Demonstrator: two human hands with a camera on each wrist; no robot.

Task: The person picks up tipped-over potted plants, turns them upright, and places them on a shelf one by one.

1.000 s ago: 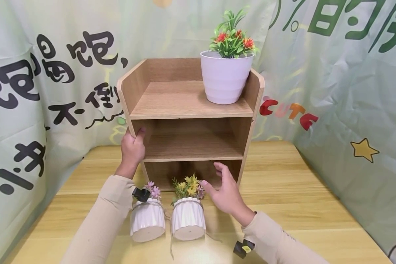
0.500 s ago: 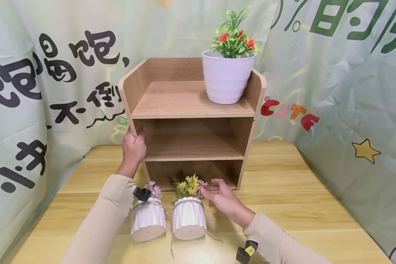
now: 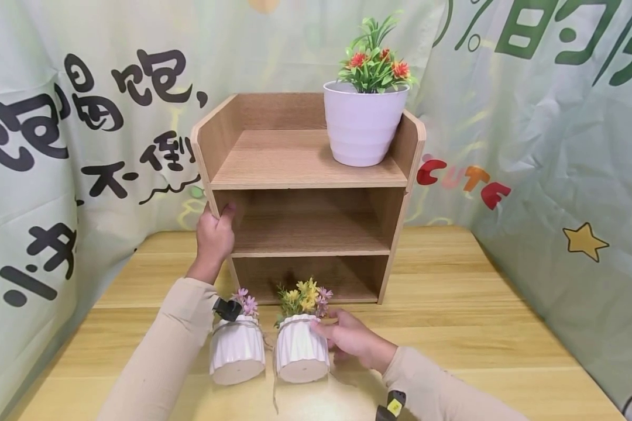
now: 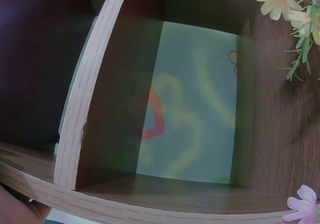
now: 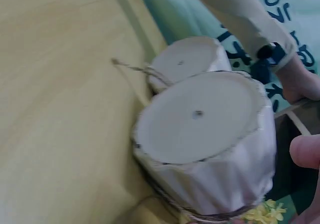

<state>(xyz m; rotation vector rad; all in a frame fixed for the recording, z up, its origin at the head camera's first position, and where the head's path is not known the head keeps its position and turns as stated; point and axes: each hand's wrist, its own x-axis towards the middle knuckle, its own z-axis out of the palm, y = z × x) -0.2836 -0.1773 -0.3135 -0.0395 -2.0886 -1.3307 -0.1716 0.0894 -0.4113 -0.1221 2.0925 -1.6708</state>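
Under right hand (image 3: 350, 342): yellow-flower pot (image 3: 301, 349) lies tipped on table (image 3: 453, 327), base toward camera; fingers wrap its right side. Judgement: grip ribbed body, not flowers; keep twine clear; lift before turning upright. Just left of it: pink-flower pot (image 3: 236, 351), also tipped, near left forearm. Left hand (image 3: 214, 237) grips shelf unit's (image 3: 305, 181) left side panel, steadying it. Above, well apart from both hands: large pot (image 3: 361, 123) on top tier. Count: three pots, one shelf unit, three tiers.

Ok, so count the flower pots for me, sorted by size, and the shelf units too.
Small white ribbed pots: 2
Large white pot: 1
Wooden shelf units: 1
Total: 4
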